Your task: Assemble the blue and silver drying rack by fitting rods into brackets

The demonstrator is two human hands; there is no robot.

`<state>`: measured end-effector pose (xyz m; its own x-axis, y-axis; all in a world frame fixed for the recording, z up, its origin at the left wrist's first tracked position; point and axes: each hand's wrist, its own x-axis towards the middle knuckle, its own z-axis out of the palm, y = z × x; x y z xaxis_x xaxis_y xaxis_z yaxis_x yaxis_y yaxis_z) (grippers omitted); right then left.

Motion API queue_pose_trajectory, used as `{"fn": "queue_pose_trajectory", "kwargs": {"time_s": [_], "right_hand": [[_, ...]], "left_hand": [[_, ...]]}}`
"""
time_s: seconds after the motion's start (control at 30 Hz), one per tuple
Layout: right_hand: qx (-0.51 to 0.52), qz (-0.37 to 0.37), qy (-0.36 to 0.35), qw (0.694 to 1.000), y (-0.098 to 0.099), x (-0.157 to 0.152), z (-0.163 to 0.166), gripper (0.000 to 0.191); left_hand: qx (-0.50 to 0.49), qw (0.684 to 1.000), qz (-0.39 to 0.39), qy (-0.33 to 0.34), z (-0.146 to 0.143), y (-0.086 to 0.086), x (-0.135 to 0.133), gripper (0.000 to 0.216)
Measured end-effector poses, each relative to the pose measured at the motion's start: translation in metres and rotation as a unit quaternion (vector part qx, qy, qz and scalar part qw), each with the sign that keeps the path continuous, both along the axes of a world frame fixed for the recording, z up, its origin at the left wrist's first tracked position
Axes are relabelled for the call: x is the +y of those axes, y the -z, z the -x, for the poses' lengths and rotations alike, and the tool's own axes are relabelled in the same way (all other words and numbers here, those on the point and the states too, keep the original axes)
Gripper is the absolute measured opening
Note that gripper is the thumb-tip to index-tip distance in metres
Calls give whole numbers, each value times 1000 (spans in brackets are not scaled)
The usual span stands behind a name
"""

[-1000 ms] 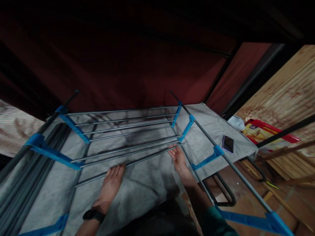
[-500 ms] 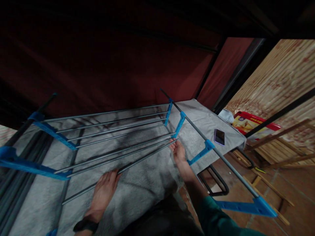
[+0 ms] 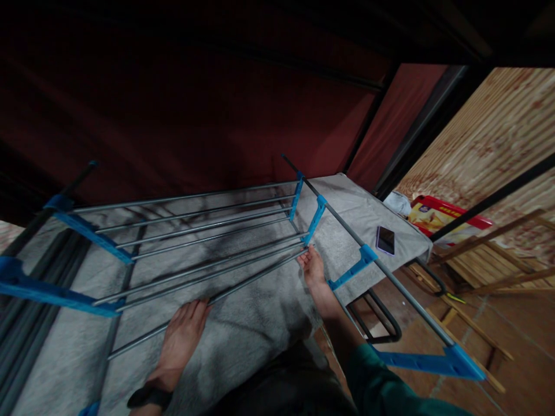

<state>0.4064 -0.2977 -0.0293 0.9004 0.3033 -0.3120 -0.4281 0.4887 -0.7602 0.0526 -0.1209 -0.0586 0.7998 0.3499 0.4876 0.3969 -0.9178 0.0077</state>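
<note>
A loose grey metal tube (image 3: 255, 277) slants across the cloth, held in both hands. My left hand (image 3: 184, 332) is wrapped over it left of its middle. At its right end, my right hand (image 3: 312, 267) pinches it close beside a blue plastic bracket (image 3: 315, 221). Whether the tube's tip sits in the bracket I cannot tell. Several parallel tubes (image 3: 208, 225) span between blue brackets on the right and a blue bracket (image 3: 60, 296) on the left, forming a rack frame. Another blue bracket (image 3: 353, 270) on the right side pole (image 3: 347, 227) has no tubes in it.
Grey cloth (image 3: 269, 323) covers the surface under the rack. A bundle of dark tubes (image 3: 37, 312) lies at the left. A phone (image 3: 385, 240) rests on the right. Beyond stand a red and yellow box (image 3: 451, 218) and a wooden chair (image 3: 494, 263). Dark red fabric hangs behind.
The right end of the loose tube has shifted slightly, up against the blue bracket, with my right hand on it. My left hand keeps its grip in nearly the same place.
</note>
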Motion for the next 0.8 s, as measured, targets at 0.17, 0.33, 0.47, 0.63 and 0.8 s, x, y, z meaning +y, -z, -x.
{"fn": "queue_pose_trajectory", "kwargs": {"time_s": [0.17,0.33,0.47,0.63,0.8], "right_hand": [[-16,11,-16,1000,-4,-1,2,23],[-22,-1,-41,999,-9,-3,5,18],[-25,9,-42,999,-10,-4,8,18],[-22,16,-29,999,-9,-5,11,30],[-1,19,-36,999,-8,-4,11,29]], "left_hand": [[16,1000,-10,0,1,1,1,31],[11,1000,-1,1,0,4,2,33],[-4,1000,12,9,-1,5,2,32],[-13,1000,21,-10,1,6,1,29],[5,1000,14,-3,1,3,0,29]]}}
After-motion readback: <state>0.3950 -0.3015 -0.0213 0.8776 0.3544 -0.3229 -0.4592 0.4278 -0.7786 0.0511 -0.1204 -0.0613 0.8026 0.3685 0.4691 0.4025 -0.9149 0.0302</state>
